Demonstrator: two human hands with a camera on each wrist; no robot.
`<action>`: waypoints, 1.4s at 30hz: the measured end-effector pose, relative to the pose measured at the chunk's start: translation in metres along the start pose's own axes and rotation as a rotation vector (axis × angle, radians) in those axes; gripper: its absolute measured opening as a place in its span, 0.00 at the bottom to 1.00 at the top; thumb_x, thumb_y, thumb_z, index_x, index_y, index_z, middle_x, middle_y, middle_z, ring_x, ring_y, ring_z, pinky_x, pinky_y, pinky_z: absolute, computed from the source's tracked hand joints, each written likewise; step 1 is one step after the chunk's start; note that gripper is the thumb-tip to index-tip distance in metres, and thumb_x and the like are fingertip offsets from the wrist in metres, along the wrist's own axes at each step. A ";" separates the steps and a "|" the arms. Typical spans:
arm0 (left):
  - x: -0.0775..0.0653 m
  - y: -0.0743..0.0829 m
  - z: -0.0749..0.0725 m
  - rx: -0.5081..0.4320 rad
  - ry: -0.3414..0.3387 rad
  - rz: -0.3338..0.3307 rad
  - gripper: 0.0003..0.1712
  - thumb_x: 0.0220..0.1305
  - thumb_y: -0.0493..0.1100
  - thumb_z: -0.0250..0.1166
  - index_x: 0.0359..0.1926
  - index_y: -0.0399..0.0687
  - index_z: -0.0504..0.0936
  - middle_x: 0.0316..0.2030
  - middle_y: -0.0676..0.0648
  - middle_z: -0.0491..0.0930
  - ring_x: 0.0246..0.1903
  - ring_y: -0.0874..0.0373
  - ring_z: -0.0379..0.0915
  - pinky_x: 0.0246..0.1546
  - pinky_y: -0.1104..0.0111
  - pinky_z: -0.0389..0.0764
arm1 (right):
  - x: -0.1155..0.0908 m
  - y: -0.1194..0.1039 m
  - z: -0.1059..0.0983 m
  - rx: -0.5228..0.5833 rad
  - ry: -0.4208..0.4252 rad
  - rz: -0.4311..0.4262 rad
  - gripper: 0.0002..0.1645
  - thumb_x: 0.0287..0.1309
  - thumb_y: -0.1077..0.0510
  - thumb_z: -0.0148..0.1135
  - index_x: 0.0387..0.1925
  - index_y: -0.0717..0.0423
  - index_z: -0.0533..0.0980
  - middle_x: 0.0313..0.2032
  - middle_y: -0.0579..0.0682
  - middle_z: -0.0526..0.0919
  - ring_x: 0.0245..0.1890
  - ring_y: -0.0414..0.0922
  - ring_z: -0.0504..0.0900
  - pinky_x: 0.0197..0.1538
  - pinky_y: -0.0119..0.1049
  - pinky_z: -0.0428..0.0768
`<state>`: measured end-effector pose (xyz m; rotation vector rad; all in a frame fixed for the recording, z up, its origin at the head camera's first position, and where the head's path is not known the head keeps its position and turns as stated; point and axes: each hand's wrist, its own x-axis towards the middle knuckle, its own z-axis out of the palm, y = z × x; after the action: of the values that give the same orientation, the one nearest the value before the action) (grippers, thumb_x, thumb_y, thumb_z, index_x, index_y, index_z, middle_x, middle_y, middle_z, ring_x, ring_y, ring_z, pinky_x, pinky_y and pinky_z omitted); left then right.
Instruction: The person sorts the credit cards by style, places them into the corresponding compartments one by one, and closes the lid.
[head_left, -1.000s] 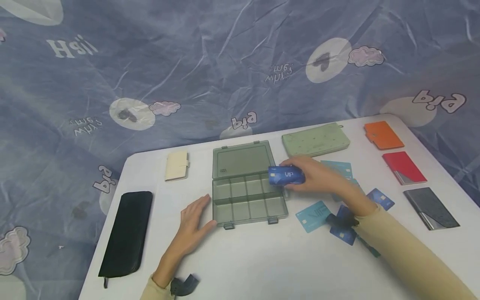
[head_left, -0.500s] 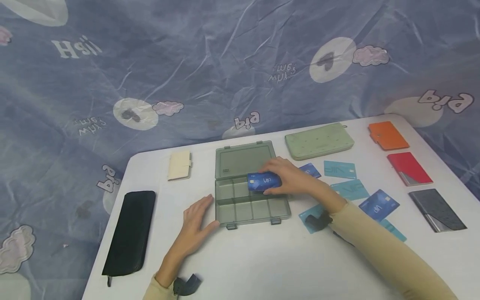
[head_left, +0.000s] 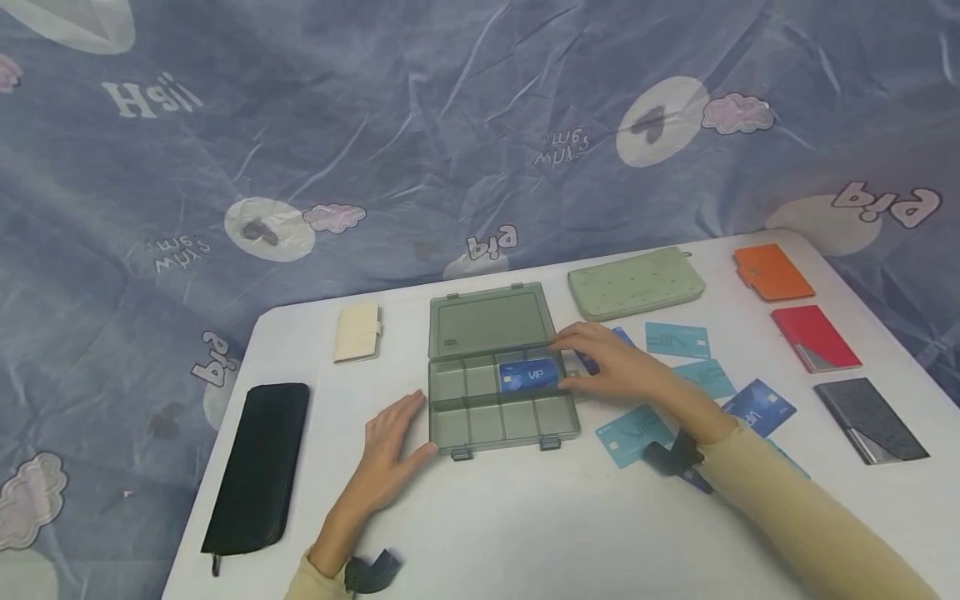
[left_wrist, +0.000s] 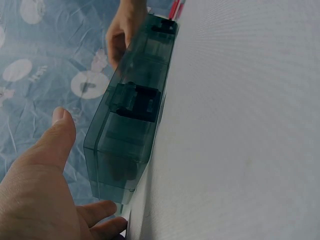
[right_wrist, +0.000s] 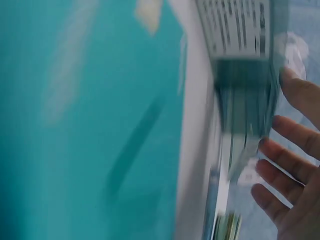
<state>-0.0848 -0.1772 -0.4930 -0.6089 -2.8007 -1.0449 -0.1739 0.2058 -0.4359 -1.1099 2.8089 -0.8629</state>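
A clear green storage box (head_left: 485,443) stands open on the white bench (head_left: 525,533), its lid (head_left: 491,321) laid back on the far side and its tray split into a near and a far row of compartments. A blue VIP card (head_left: 529,375) lies in the right part of the far row; whether it sits on the dividers or below their tops, I cannot tell. The right hand (head_left: 611,361) is at the box's right edge, fingers apart and holding nothing, with the fingertips near the card. The left hand (head_left: 390,454) is at the left wall, thumb spread from the fingers and nothing in its grasp; contact with the wall is unclear. To the right, partly beneath the right arm, are scattered more blue cards (head_left: 759,408) and teal cards (head_left: 677,340). A green wallet (head_left: 637,283) lies far right, with an orange holder (head_left: 775,272), a red holder (head_left: 816,337) and a dark grey holder (head_left: 872,421) along the right side. To the left are a cream holder (head_left: 357,333) and, nearer, a long black case (head_left: 257,467).
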 end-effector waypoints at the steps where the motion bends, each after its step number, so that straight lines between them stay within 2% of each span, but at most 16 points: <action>1: 0.000 0.000 0.000 -0.002 0.001 0.006 0.41 0.59 0.53 0.63 0.69 0.48 0.58 0.68 0.49 0.59 0.67 0.51 0.50 0.60 0.52 0.47 | -0.006 0.004 -0.003 0.009 0.006 0.020 0.32 0.51 0.41 0.66 0.55 0.50 0.73 0.56 0.47 0.73 0.59 0.48 0.68 0.60 0.51 0.65; 5: 0.001 0.002 -0.001 -0.004 0.002 0.021 0.41 0.59 0.53 0.63 0.69 0.47 0.59 0.68 0.48 0.59 0.67 0.50 0.51 0.60 0.52 0.47 | -0.029 0.022 -0.012 -0.007 0.014 0.095 0.31 0.51 0.45 0.67 0.55 0.51 0.73 0.56 0.48 0.73 0.60 0.50 0.68 0.60 0.51 0.66; 8: 0.001 0.003 -0.001 0.002 0.003 0.018 0.40 0.58 0.52 0.63 0.68 0.46 0.59 0.68 0.47 0.59 0.67 0.49 0.51 0.60 0.52 0.47 | -0.041 0.033 -0.015 -0.051 -0.023 0.136 0.31 0.51 0.48 0.68 0.56 0.55 0.73 0.60 0.53 0.72 0.61 0.54 0.66 0.62 0.54 0.62; 12: 0.001 0.003 -0.001 0.004 0.005 0.005 0.40 0.58 0.52 0.63 0.68 0.47 0.60 0.68 0.48 0.59 0.67 0.50 0.52 0.60 0.53 0.47 | -0.053 0.035 -0.018 -0.089 -0.098 0.173 0.33 0.50 0.50 0.69 0.58 0.55 0.72 0.64 0.55 0.68 0.64 0.57 0.63 0.63 0.58 0.58; 15: 0.001 0.003 -0.001 0.006 0.003 0.002 0.40 0.58 0.52 0.63 0.68 0.48 0.59 0.68 0.48 0.59 0.67 0.50 0.51 0.60 0.52 0.47 | -0.057 0.031 -0.020 -0.071 -0.110 0.190 0.32 0.50 0.51 0.69 0.58 0.52 0.73 0.62 0.53 0.69 0.63 0.55 0.64 0.62 0.57 0.60; 24: 0.001 0.003 -0.001 -0.001 -0.001 -0.014 0.40 0.58 0.53 0.63 0.68 0.49 0.60 0.68 0.49 0.59 0.67 0.51 0.51 0.61 0.51 0.46 | -0.051 0.038 -0.020 -0.142 0.026 0.188 0.32 0.44 0.50 0.73 0.51 0.57 0.75 0.47 0.51 0.74 0.48 0.49 0.69 0.53 0.49 0.69; 29: 0.000 0.003 0.001 0.000 0.002 -0.008 0.40 0.58 0.52 0.63 0.68 0.49 0.60 0.68 0.48 0.59 0.67 0.50 0.51 0.60 0.51 0.47 | -0.043 0.039 -0.018 -0.156 0.010 0.220 0.31 0.41 0.46 0.74 0.46 0.57 0.76 0.44 0.51 0.73 0.45 0.47 0.68 0.51 0.47 0.69; 36: 0.001 0.003 0.001 0.001 -0.002 -0.005 0.40 0.58 0.53 0.63 0.69 0.49 0.59 0.68 0.49 0.59 0.67 0.51 0.50 0.60 0.51 0.47 | -0.039 0.035 -0.020 -0.156 -0.034 0.297 0.37 0.39 0.45 0.74 0.49 0.61 0.73 0.45 0.53 0.73 0.46 0.49 0.68 0.55 0.49 0.68; 42: 0.000 0.002 0.000 -0.004 0.002 0.002 0.40 0.58 0.52 0.63 0.69 0.49 0.59 0.68 0.48 0.59 0.67 0.50 0.51 0.60 0.51 0.47 | -0.038 0.032 -0.018 -0.174 -0.041 0.300 0.33 0.38 0.45 0.74 0.44 0.59 0.74 0.39 0.51 0.74 0.41 0.47 0.70 0.50 0.47 0.69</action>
<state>-0.0838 -0.1759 -0.4912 -0.6104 -2.7968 -1.0507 -0.1694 0.2576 -0.4441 -0.6799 2.9526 -0.5733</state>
